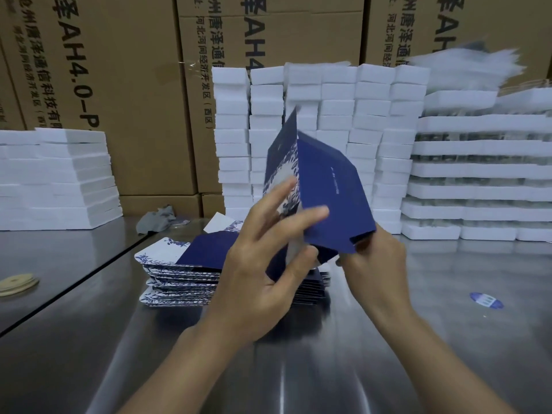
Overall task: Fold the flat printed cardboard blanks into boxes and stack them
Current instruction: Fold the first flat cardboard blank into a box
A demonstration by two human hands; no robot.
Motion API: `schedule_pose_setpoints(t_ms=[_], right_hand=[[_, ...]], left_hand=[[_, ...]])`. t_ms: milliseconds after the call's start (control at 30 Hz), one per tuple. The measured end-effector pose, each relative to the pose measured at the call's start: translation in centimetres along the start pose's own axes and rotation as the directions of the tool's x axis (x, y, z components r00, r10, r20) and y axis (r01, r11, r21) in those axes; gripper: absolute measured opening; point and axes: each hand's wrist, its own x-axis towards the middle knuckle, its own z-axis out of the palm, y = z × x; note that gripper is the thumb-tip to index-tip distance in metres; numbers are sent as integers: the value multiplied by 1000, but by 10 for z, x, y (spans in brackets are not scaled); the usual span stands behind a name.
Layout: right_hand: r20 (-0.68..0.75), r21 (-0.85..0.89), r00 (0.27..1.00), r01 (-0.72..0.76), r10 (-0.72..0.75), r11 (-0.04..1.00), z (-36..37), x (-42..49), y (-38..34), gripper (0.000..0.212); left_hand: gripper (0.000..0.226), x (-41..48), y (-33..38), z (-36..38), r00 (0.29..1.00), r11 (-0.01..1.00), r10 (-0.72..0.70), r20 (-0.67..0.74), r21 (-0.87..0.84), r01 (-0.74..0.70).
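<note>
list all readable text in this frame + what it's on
"AH4.0-P": left brown carton, large print; Chinese beside it too blurred.
"AH4": middle carton, cut off by white foam stacks.
"AH": right carton.
Blue box in both hands: white line, unreadable.
Oval sticker: unreadable.

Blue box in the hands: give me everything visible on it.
The blue box is printed cardboard, dark blue with a white-and-blue floral panel and a thin line of small pale text on one face. It is partly formed into a sleeve, tilted, held above the pile of flat blanks. The left hand grips its patterned side, the right hand its lower open end. A flap sticks up on top.
</note>
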Motion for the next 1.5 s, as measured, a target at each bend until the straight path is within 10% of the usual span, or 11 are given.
schedule_pose_setpoints(t_ms=[100,200,333,467,633,867,1500], right_hand=[[-43,304,977,-186,209,934,2,1,-3,21],[109,652,895,-392,432,649,7,-5,-12,4],[363,763,807,-544,465,348,13,-10,-20,8],[431,710,814,-572,389,411,18,-19,-25,24],[467,678,795,-603,387,421,26,-33,-34,36],[479,552,746,-666,463,501,28,-37,-32,35],[614,523,725,-669,311,528,29,-40,-39,51]], left_hand=[[47,-4,3,4,989,990,-75,-130,-131,58],[44,-10,-1,12,868,890,-406,-284,-338,306],[52,-18,-14,24,687,679,-709,-161,-421,601],[46,-28,-16,36,682,603,-731,9,-458,653],[39,-23,-22,37,469,337,-878,94,-573,746],[45,-24,-29,39,378,205,-904,201,-571,795],[50,-24,-19,40,448,168,-845,293,-649,742]])
